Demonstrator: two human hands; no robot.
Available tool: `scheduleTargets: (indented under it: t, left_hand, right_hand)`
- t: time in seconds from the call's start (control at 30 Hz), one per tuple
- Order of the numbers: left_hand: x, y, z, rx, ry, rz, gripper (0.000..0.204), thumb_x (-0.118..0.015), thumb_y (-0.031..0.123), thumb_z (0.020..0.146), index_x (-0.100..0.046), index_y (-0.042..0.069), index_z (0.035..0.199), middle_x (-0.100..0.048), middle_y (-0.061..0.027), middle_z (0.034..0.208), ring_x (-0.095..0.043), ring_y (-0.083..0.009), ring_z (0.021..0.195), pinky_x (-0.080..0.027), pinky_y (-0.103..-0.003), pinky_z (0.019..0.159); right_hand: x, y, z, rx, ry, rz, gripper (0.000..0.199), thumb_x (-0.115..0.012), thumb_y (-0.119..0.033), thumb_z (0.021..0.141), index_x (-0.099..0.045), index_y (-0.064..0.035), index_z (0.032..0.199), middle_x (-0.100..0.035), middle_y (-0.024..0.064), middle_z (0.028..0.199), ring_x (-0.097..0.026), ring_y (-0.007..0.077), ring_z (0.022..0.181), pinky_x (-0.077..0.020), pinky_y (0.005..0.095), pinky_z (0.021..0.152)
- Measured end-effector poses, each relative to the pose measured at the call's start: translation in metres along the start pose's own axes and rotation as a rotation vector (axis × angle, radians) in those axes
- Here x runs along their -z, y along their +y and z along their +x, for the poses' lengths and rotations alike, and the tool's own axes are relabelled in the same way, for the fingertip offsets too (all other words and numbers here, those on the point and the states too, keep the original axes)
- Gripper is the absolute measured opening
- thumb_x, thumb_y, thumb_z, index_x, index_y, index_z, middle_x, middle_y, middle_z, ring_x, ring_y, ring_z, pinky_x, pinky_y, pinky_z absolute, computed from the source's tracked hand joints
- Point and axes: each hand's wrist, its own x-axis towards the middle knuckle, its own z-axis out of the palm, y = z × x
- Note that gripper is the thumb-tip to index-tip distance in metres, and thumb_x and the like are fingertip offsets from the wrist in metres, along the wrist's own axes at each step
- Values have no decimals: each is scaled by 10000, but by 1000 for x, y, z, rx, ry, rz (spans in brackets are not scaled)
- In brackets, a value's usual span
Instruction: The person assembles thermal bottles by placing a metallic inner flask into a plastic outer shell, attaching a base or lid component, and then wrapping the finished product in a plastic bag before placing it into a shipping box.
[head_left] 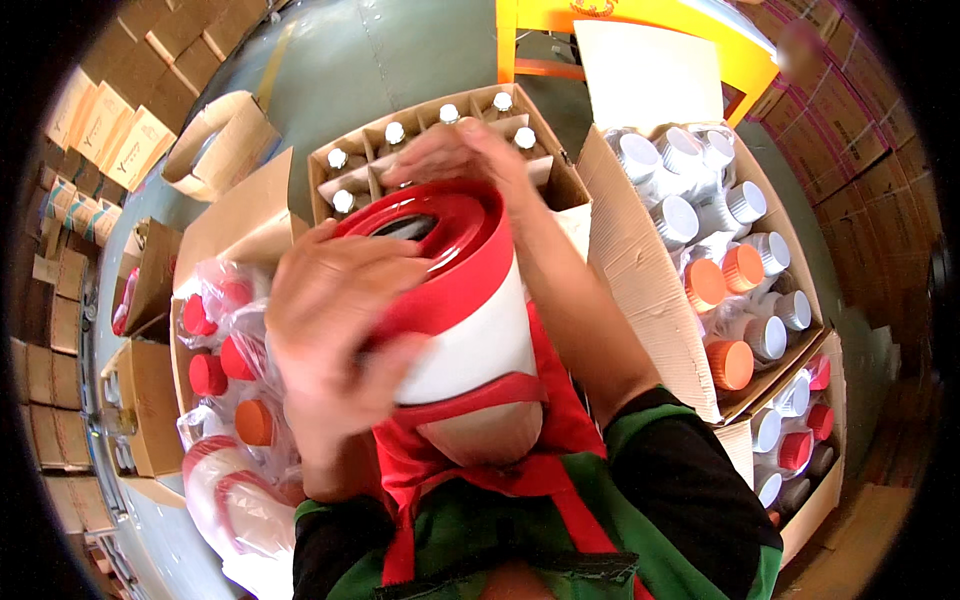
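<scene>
In front of my chest stands a large, tilted red-and-white cylindrical container (465, 345). It has a glossy, sunken red top with a dark opening, and a red band lower down. My left hand (335, 325), blurred by motion, curves against its left side, fingers at the red rim and thumb lower on the wall. Along the container's right side runs my right forearm. Past the far rim, my right hand (460, 155) has its fingers stretched out to the left; the rim hides part of that hand. Beyond it is a divided carton (570, 185) of bottles with whitish caps.
At right, an open carton (650, 300) holds bottles with grey and orange lids. Another box (815, 500) sits below it. To the left, a carton (240, 215) contains plastic-wrapped red- and orange-lidded items. A yellow table (640, 20) stands behind; stacked boxes (850, 190) line the sides.
</scene>
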Motion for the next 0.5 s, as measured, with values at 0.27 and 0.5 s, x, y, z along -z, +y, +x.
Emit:
scheduleTargets:
  t: [0.27, 0.5]
  left_hand:
    - [8, -48, -17, -156, -37, -285, 222, -562, 243, 860, -692, 93, 761, -709, -18, 822, -629, -266, 995, -195, -497, 1104]
    - [-113, -161, 2, 1069, 139, -930, 213, -484, 183, 905, -610, 40, 999, -638, -153, 998, -603, -272, 944, -425, -390, 894]
  right_hand:
    - [-26, -19, -26, 19, -71, -351, 580, -355, -378, 937, -658, 79, 745, -666, 201, 748, -648, 261, 704, -507, 313, 733]
    - [-76, -34, -59, 336, -230, -315, 459, -419, -231, 942, -647, 51, 662, -658, 155, 678, -635, 213, 618, -514, 315, 612]
